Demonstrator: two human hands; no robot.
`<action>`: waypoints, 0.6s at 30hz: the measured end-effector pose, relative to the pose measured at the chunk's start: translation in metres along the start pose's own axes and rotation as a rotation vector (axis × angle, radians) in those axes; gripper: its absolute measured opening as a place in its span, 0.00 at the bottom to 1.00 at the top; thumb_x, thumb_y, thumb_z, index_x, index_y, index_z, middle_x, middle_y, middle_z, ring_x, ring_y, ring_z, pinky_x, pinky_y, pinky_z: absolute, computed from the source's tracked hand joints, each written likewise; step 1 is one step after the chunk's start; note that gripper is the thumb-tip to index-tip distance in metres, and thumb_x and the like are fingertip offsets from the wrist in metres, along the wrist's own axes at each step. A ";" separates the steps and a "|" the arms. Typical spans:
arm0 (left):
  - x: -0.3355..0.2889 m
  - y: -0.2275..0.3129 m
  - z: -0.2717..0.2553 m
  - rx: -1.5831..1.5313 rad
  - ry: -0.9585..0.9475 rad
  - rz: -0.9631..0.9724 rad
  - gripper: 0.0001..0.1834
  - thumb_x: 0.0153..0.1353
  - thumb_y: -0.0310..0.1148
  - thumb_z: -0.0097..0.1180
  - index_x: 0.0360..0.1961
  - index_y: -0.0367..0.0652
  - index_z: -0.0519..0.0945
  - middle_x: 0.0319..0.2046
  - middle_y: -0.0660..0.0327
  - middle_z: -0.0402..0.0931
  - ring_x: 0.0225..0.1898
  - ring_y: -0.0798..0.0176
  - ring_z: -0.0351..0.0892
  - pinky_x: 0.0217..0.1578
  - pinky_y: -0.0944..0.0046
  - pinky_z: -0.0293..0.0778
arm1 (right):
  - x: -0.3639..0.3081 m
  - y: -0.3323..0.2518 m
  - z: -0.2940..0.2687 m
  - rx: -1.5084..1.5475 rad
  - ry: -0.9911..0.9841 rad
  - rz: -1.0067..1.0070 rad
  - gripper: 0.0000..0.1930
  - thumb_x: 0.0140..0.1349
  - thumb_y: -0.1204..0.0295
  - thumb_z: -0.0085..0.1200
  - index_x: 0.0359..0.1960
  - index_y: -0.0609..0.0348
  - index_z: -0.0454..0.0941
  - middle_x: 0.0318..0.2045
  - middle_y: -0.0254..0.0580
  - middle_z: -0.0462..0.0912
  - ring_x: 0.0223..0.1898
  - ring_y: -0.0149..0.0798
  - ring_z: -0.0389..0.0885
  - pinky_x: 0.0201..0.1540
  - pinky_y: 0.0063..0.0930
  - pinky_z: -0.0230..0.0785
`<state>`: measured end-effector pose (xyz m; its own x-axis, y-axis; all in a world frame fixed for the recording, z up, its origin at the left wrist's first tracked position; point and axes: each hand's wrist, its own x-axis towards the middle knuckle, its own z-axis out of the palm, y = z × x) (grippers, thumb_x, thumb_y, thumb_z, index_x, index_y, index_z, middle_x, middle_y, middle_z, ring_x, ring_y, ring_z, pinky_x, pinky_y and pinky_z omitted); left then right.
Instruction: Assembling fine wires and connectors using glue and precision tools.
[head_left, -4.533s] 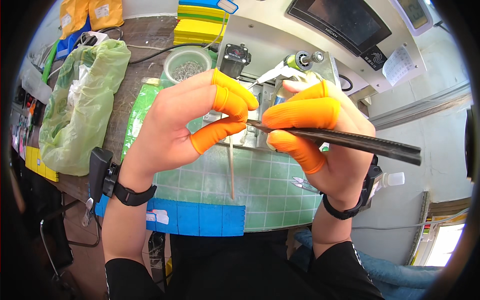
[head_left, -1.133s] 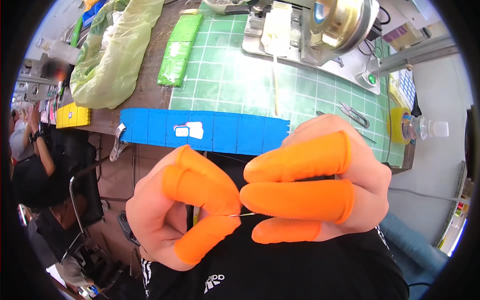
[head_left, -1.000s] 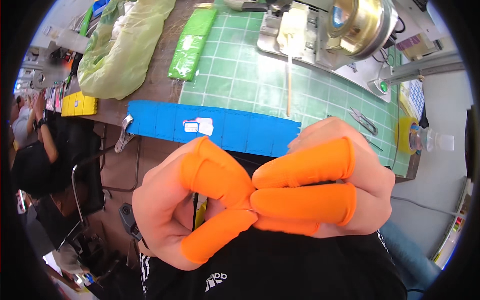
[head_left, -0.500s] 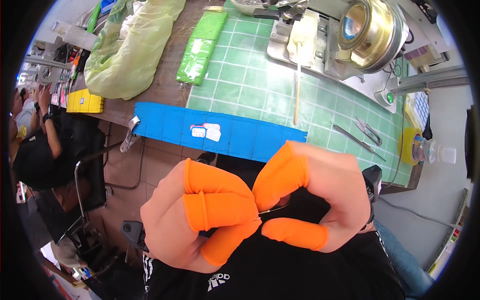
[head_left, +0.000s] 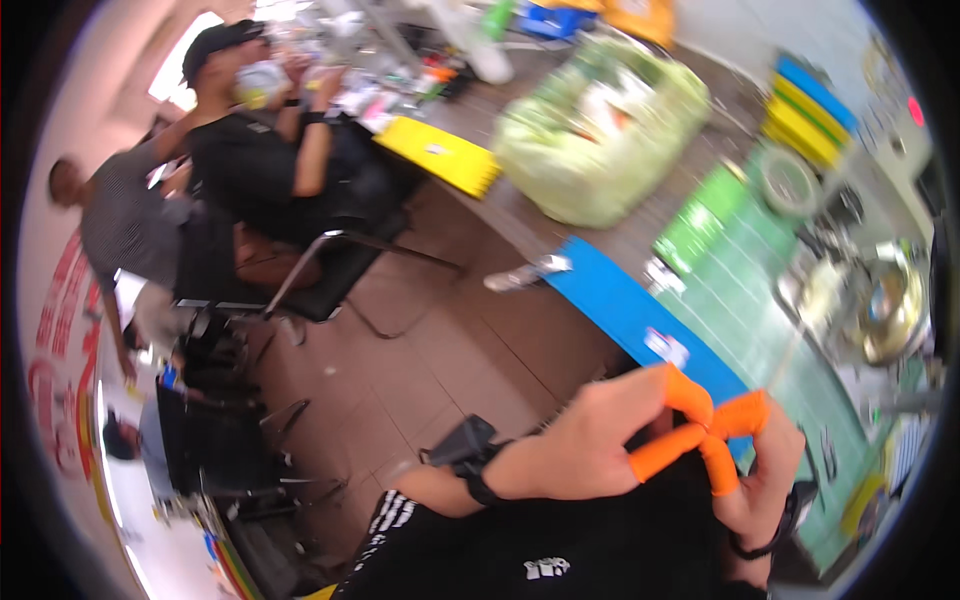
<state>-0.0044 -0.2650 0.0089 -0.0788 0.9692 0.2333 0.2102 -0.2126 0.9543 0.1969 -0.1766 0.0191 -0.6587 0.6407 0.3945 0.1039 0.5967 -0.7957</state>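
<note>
My left hand and my right hand meet in front of my black shirt. Orange finger cots cover the thumbs and fingers of both. Each hand is closed in a pinch, with the fingertips touching those of the other. Whatever sits between them is hidden and too small to make out; half a second ago a thin, wire-like piece showed there. Just beyond my hands runs a blue strip along the bench edge, with a white label on it. A metal clip grips its far left end.
A green tiled mat covers the bench, with a green package at its far side. A plastic-lined container and a yellow strip lie farther left. Two people and several chairs are on the left. Metal equipment stands at right.
My view has swung left, bringing co-workers and floor into sight. The hands now appear farther right. My right thumb, earlier apart from its fingers, has closed in. The wire-like piece no longer shows.
</note>
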 end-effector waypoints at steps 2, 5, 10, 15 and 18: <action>-0.008 0.001 0.000 -0.026 0.033 -0.012 0.11 0.68 0.22 0.68 0.50 0.40 0.85 0.45 0.62 0.84 0.33 0.68 0.83 0.34 0.70 0.79 | -0.002 0.001 -0.001 -0.015 -0.092 0.074 0.15 0.54 0.79 0.74 0.42 0.64 0.83 0.37 0.47 0.85 0.35 0.54 0.85 0.42 0.38 0.79; -0.017 0.010 -0.011 -0.108 0.043 -0.119 0.10 0.70 0.22 0.67 0.51 0.38 0.84 0.46 0.61 0.84 0.34 0.70 0.83 0.33 0.70 0.79 | 0.007 -0.015 0.021 0.048 0.028 0.153 0.11 0.61 0.70 0.67 0.33 0.65 0.79 0.28 0.45 0.81 0.30 0.44 0.80 0.37 0.32 0.67; -0.027 0.002 -0.011 -0.339 0.038 -0.193 0.11 0.71 0.23 0.66 0.52 0.37 0.86 0.49 0.61 0.84 0.35 0.71 0.83 0.33 0.71 0.79 | 0.004 -0.015 0.024 0.063 0.027 0.108 0.09 0.60 0.75 0.69 0.32 0.65 0.79 0.28 0.45 0.81 0.30 0.43 0.80 0.36 0.32 0.68; -0.026 -0.010 -0.005 -0.355 0.045 -0.220 0.12 0.71 0.24 0.67 0.54 0.37 0.87 0.50 0.61 0.84 0.34 0.71 0.82 0.32 0.71 0.79 | 0.006 -0.020 0.011 0.059 -0.143 0.122 0.11 0.65 0.79 0.67 0.48 0.64 0.85 0.38 0.52 0.86 0.39 0.52 0.85 0.45 0.33 0.75; -0.024 -0.008 -0.006 -0.097 0.072 -0.204 0.12 0.68 0.24 0.69 0.52 0.38 0.88 0.43 0.60 0.86 0.30 0.71 0.81 0.31 0.70 0.76 | 0.003 -0.012 0.024 -0.031 0.006 0.094 0.09 0.55 0.80 0.72 0.32 0.65 0.82 0.30 0.46 0.85 0.31 0.47 0.85 0.36 0.36 0.72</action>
<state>-0.0105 -0.2878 -0.0030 -0.1797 0.9828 0.0433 0.0881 -0.0278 0.9957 0.1759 -0.1937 0.0189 -0.6405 0.6974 0.3217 0.1878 0.5484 -0.8149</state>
